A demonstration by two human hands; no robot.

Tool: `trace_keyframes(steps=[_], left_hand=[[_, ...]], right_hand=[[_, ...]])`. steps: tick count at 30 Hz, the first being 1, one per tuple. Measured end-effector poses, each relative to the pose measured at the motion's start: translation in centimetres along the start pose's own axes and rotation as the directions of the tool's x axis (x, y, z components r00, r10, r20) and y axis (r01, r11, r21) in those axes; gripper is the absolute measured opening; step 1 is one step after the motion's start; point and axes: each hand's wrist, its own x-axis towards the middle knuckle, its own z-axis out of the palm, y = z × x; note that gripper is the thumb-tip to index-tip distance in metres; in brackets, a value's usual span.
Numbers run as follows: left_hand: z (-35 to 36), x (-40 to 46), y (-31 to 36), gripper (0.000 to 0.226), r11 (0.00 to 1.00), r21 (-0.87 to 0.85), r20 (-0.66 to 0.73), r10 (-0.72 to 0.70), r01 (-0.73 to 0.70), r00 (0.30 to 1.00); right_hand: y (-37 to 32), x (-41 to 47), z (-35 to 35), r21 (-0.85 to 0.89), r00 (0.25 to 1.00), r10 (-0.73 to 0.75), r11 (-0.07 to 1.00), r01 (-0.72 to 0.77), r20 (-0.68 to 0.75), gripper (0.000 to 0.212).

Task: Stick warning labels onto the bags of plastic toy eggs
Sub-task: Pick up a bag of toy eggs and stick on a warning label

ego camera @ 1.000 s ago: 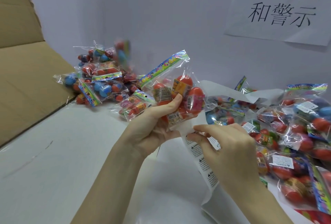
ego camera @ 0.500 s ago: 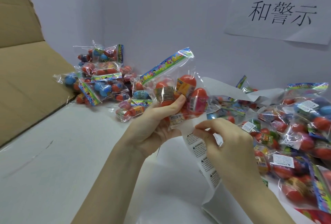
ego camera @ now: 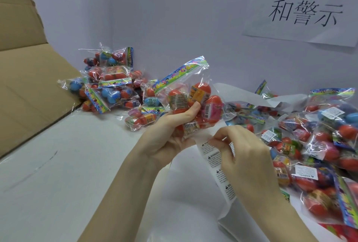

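Observation:
My left hand grips a clear bag of red toy eggs with a colourful header strip, held up above the white table. Just below it hangs a strip of warning labels on white backing paper. My right hand pinches a label at the top of that strip with thumb and forefinger, close under the bag. Whether the label is lifted off the backing I cannot tell.
A pile of egg bags lies at the back left beside a cardboard box flap. Bags bearing white labels are heaped at the right. A paper sign hangs on the wall. The white table spreads in front.
The left hand raised the bag slightly. The right hand moved up the label strip towards the bag and now pinches at its top.

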Motion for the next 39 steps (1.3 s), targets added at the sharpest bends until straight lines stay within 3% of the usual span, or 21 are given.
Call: trace_keyframes(steps=[5,8,10,14,19,20,22,24,26,30,35,39], left_hand=[[-0.2,0.3,-0.2,0.012,0.999,0.039,-0.125,0.040,-0.035,0.991],[-0.5,0.7,-0.3,0.006,0.996,0.002,-0.262,0.083,-0.085,0.962],[-0.9,0.8,-0.2,0.012,0.993,0.017,-0.333,0.118,-0.119,0.935],[-1.8,0.7,0.2,0.019,0.965,0.188,-0.455,0.250,-0.182,0.855],[-1.2,0.2,0.9,0.008,0.815,0.390,-0.416,0.571,-0.428,0.708],[-0.9,0.0,0.9,0.008,0.791,0.395,-0.366,0.601,-0.467,0.710],[-0.2,-0.2,0.7,0.017,0.821,0.354,-0.263,0.547,-0.448,0.794],[0.5,-0.3,0.3,0.037,0.887,0.343,-0.158,0.380,-0.310,0.912],[1.1,-0.3,-0.3,0.051,0.883,0.420,-0.090,0.269,-0.208,0.959],[1.6,-0.3,-0.8,0.064,0.881,0.441,-0.063,0.224,-0.174,0.973],[1.9,-0.4,-1.0,0.060,0.882,0.435,-0.053,0.224,-0.180,0.973],[2.0,-0.5,-1.0,0.055,0.880,0.438,-0.036,0.221,-0.184,0.974]], right_hand=[[-0.2,0.0,0.0,-0.120,0.993,-0.114,0.986,0.113,-0.004,0.022],[-0.4,0.1,-0.1,-0.064,0.983,-0.181,0.981,0.181,0.001,0.021],[-0.5,0.0,-0.3,0.082,0.986,-0.165,0.983,0.166,-0.014,0.022],[-0.5,0.2,-1.4,0.435,0.995,0.044,0.901,-0.003,-0.084,0.019],[0.2,0.8,-1.9,0.742,0.960,0.278,0.650,-0.166,-0.028,0.020],[0.4,0.9,-1.9,0.754,0.952,0.307,0.630,-0.187,-0.020,0.016],[0.7,1.1,-2.1,0.744,0.945,0.325,0.638,-0.197,-0.029,0.010],[0.9,1.3,-2.4,0.718,0.949,0.316,0.665,-0.203,-0.025,0.008],[0.9,1.4,-2.6,0.717,0.941,0.338,0.656,-0.237,0.002,0.008],[1.0,1.5,-2.8,0.659,0.928,0.370,0.687,-0.306,0.045,0.012],[0.5,1.5,-3.0,0.487,0.953,0.300,0.829,-0.276,0.029,0.014],[0.4,1.4,-2.9,0.408,0.961,0.275,0.874,-0.262,0.027,0.013]])
